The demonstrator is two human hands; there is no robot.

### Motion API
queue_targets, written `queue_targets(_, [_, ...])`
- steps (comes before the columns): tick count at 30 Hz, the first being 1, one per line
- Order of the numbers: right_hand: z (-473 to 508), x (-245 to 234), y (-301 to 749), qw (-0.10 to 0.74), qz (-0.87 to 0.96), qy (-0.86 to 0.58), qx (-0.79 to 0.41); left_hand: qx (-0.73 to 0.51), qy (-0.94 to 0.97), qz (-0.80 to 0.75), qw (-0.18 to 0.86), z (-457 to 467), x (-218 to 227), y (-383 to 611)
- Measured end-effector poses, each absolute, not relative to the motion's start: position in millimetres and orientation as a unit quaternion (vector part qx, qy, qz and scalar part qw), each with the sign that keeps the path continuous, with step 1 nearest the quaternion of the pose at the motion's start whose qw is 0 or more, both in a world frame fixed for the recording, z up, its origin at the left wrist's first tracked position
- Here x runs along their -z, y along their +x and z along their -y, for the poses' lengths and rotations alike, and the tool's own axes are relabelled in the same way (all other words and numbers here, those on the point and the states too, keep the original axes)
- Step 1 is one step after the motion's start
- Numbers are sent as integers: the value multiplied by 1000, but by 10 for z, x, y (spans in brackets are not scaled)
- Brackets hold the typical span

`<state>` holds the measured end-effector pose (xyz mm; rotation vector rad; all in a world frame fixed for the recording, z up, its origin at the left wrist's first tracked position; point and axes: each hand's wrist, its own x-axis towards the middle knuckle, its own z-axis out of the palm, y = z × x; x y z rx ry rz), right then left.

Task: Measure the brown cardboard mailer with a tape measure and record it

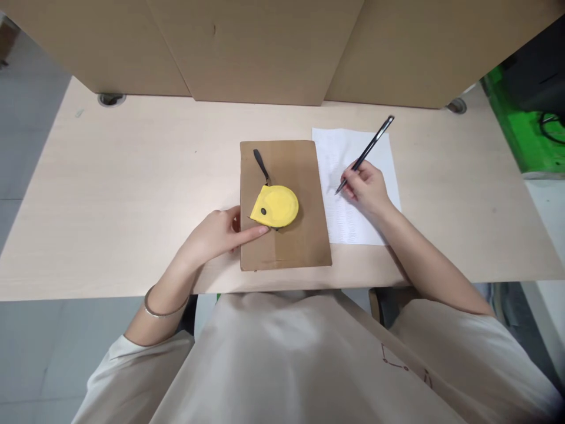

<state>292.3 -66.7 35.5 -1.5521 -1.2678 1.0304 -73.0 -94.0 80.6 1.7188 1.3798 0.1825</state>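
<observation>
A black pen (pixel 373 143) is clamped between the bunched fingers of the right hand (pixel 364 185), over the paper (pixel 353 227) right of centre; tip contact cannot be told. At frame centre, a yellow tape measure (pixel 279 206) lies on a cardboard box (pixel 304 247). The left hand's (pixel 216 235) thumb is laid on the box; its other fingers are partly hidden, their grip unclear. For neat pen work, the paper is probably best kept flat.

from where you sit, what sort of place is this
Probably an office-type workstation: a wood-look desk with a cable grommet, cardboard panels along its back, and a printed sheet.
</observation>
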Motion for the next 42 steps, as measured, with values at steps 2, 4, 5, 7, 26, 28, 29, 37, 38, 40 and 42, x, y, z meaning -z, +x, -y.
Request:
queue_targets(2, [622, -396, 2932, 418, 525, -600, -436, -71, 692, -552, 460, 919, -787, -762])
queue_targets(4, [574, -383, 2920, 423, 527, -572, -465, -69, 689, -540, 479, 896, -775, -787])
queue_targets(5, [552, -357, 2911, 425, 521, -560, -484, -69, 687, -531, 491, 884, -774, -797])
queue_targets(7, [521, -284, 2896, 424, 502, -550, -515, -65, 678, -515, 521, 860, -781, -807])
queue_targets(26, [580, -165, 2843, 370, 580, -560, -462, -25, 615, -501, 608, 763, -814, -825])
queue_targets(28, [581, -180, 2840, 367, 576, -563, -464, -27, 614, -502, 609, 762, -807, -833])
queue_targets(29, [581, -183, 2842, 365, 576, -565, -464, -27, 615, -502, 607, 763, -804, -838])
queue_targets(37, [578, -124, 2885, 374, 571, -561, -470, -36, 631, -493, 598, 777, -766, -858])
queue_targets(38, [579, -123, 2884, 374, 573, -553, -475, -37, 632, -491, 598, 777, -757, -859])
queue_targets(40, [580, -130, 2876, 373, 587, -544, -470, -39, 633, -487, 600, 777, -743, -862])
queue_targets(42, [578, -138, 2869, 371, 602, -545, -450, -41, 633, -485, 602, 778, -736, -866])
